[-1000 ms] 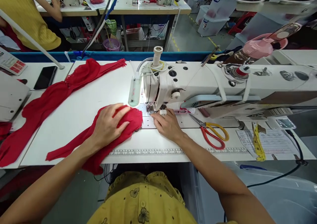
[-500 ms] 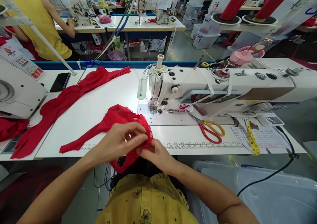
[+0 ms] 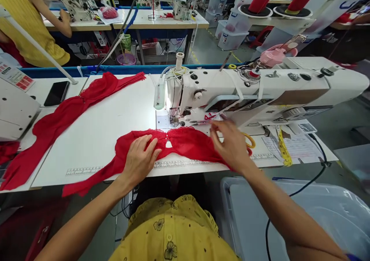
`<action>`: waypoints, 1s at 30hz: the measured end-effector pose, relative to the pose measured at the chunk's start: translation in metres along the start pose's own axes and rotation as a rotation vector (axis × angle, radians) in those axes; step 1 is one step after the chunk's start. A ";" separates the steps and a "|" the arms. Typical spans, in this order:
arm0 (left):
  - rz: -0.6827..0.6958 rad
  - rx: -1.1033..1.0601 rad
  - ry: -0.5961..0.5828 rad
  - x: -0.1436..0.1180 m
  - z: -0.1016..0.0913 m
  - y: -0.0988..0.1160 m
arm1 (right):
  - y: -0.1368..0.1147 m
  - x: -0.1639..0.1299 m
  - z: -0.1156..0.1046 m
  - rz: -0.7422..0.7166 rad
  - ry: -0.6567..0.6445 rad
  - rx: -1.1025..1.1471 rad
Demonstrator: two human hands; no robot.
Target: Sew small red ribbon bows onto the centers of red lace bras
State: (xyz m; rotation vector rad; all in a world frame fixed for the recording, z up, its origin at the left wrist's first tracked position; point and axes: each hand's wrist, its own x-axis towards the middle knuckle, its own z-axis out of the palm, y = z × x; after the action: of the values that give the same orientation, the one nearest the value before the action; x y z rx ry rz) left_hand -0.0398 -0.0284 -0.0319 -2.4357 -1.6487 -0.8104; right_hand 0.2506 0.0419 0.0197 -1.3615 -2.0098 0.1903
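Note:
A red lace-trimmed bra (image 3: 187, 142) lies spread along the front of the white table, its two cups joined at a narrow centre. My left hand (image 3: 142, 153) rests on the left cup with fingers flat and apart. Past the right cup, my right hand (image 3: 231, 143) is curled, its thumb and fingertips at the handle end of slim pointed tweezers (image 3: 199, 122). The tweezers lie on the sewing machine (image 3: 225, 93) bed, right of the needle. Part of the right wing is hidden under my right forearm.
Another red bra (image 3: 69, 111) stretches across the table's left side, near a black phone (image 3: 57, 93). Scissors (image 3: 250, 139) lie partly behind my right hand. A yellow tape measure (image 3: 285, 147) hangs over papers. A clear plastic bin (image 3: 289, 214) stands below right. A co-worker sits across.
The red bra, bunched between both hands before, now lies opened out on the table. My right hand has let go of it and moved right to the tweezers; my left has flattened.

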 end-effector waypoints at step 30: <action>0.227 -0.044 -0.219 0.029 0.016 -0.017 | -0.036 0.011 0.080 -0.437 -0.414 0.000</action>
State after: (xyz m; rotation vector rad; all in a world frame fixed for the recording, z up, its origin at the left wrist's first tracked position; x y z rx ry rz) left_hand -0.0406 0.0084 -0.0351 -2.7628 -1.3907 -0.5714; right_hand 0.1718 0.0560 -0.0178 -0.8987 -2.5960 0.2887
